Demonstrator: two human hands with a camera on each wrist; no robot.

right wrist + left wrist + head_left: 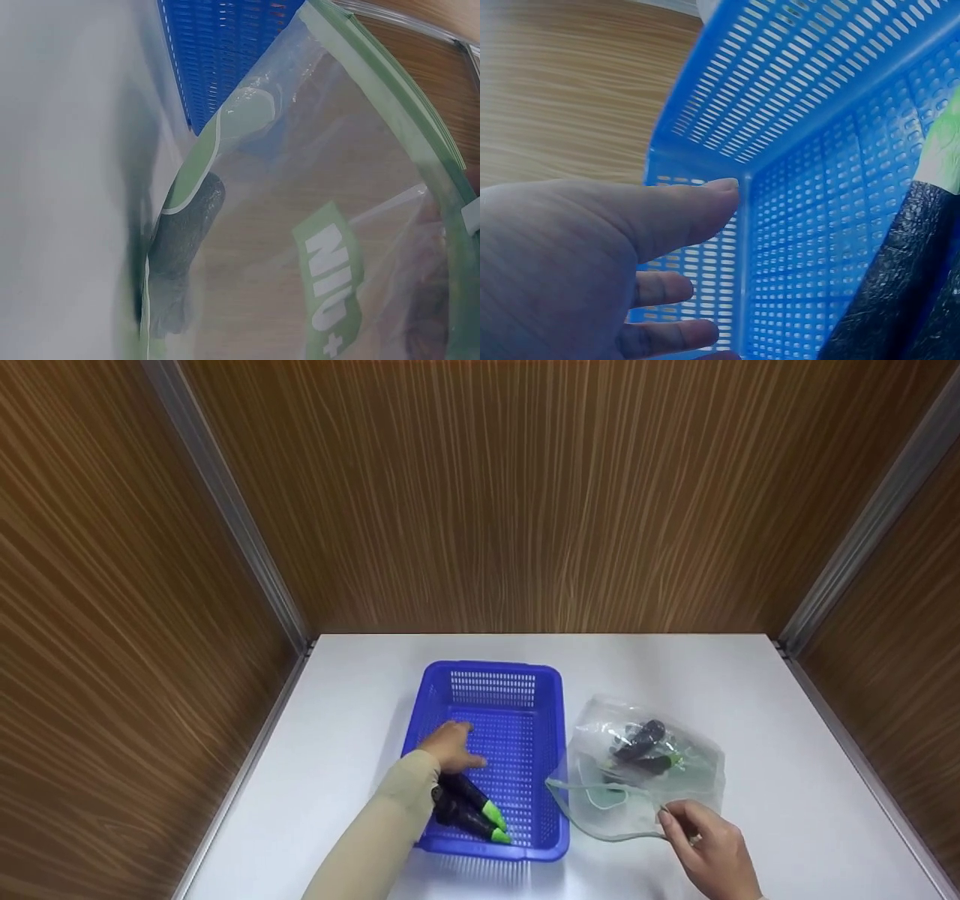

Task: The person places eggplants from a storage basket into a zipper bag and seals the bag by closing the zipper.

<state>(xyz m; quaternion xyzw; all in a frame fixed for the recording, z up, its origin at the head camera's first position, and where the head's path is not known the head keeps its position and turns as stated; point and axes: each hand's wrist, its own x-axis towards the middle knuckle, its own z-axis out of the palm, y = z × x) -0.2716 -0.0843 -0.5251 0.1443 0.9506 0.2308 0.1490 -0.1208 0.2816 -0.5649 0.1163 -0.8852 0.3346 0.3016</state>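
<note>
My left hand [450,746] reaches over the left side of a blue perforated plastic basket [559,720], fingers extended and holding nothing. Just below that hand, dark eggplants [461,810] with bright green stem ends lie in the basket's near left part; the sleeve covers some of them. My right hand [712,844] pinches the green-edged rim of a clear zip bag [705,780] between thumb and fingers. The bag lies on its side with its mouth open toward the near side. Inside it are dark eggplants [641,739], blurred by the plastic.
A white table [345,697] carries the basket and the bag side by side. Wood-grain panels [525,510] close it in at the back and both sides, with metal strips [240,525] along the corners.
</note>
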